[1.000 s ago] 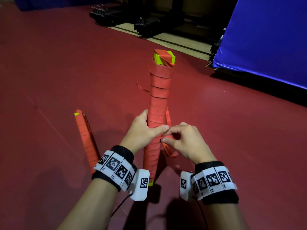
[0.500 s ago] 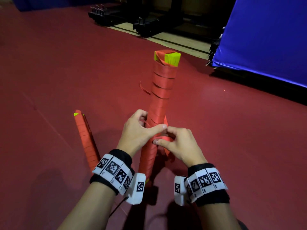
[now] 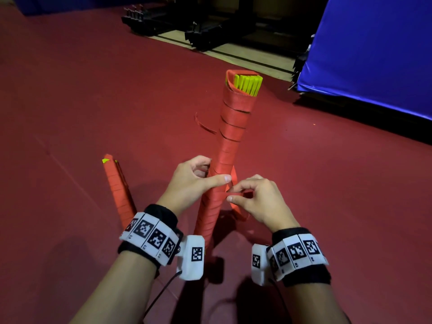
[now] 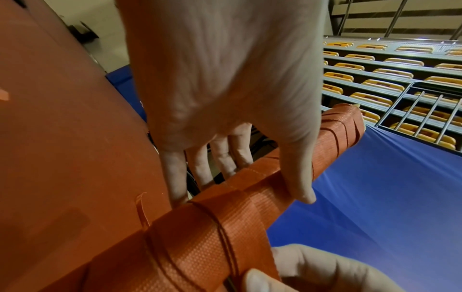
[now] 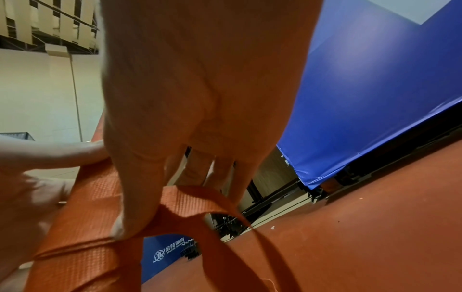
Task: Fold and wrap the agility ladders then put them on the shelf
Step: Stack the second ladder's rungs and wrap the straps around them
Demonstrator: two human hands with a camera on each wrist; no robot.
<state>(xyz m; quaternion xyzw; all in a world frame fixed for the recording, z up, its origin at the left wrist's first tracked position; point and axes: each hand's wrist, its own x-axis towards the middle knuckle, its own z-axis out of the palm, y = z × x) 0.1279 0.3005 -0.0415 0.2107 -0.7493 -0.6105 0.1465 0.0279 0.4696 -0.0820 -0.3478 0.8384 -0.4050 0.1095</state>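
A folded agility ladder bundle (image 3: 230, 141), yellow rungs wound in red strap, stands tilted on the red floor with its yellow ends (image 3: 248, 83) showing at the top. My left hand (image 3: 198, 181) grips the bundle (image 4: 252, 197) at mid-height, thumb across its front. To the right of the bundle, my right hand (image 3: 253, 197) pinches the loose red strap end (image 5: 190, 199), which hangs in a loop toward the floor. A second wrapped ladder bundle (image 3: 118, 192) lies on the floor to the left, apart from both hands.
A blue padded mat (image 3: 374, 50) stands at the right. Black equipment bases (image 3: 203, 31) sit on a wooden strip at the back. Tiered yellow seats (image 4: 390, 83) behind a metal railing show in the left wrist view. Red floor (image 3: 70, 101) spreads all around.
The bundle has tipped and turned a little, so its yellow rung ends now face me. My right hand has drawn the strap end slightly away from the bundle; my left hand keeps its grip.
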